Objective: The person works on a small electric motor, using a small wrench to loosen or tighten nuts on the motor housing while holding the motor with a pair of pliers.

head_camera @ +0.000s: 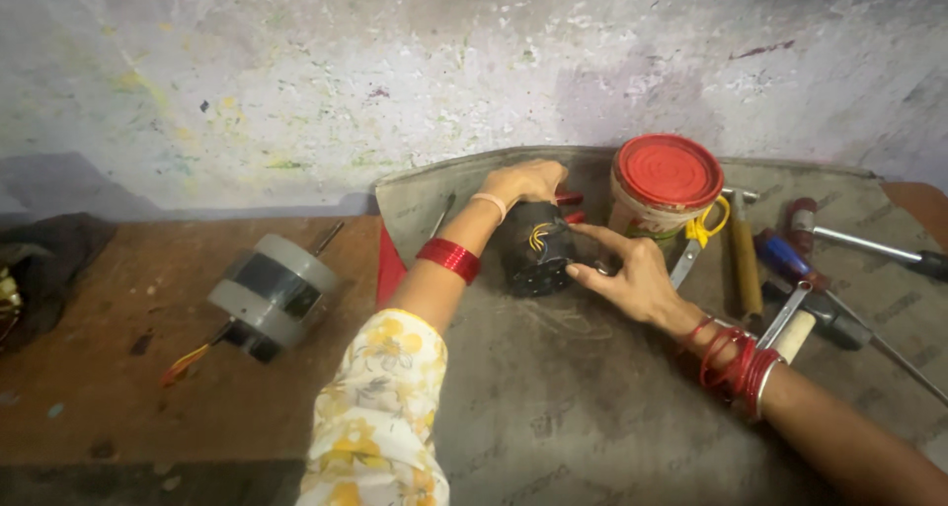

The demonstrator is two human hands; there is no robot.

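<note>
1. The black motor core (538,249) stands on the grey mat (553,407), far of centre, just left of the red-lidded tub (664,185).
2. The left hand (523,182) is draped over its far top, fingers curled round it and onto red-handled pliers (568,207) behind.
3. The right hand (632,279) touches its right side, fingers spread flat, not clamped.
4. Both hands bracket the core; the left is closer over it.
5. A grey motor (272,294) lies well apart to the left.

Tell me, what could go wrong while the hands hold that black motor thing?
The yellow wires poking from the black motor part sit right by the right hand and might get tugged. The red-lidded bucket stands close behind and could be knocked. The left hand grips the top; it may slip.
</note>
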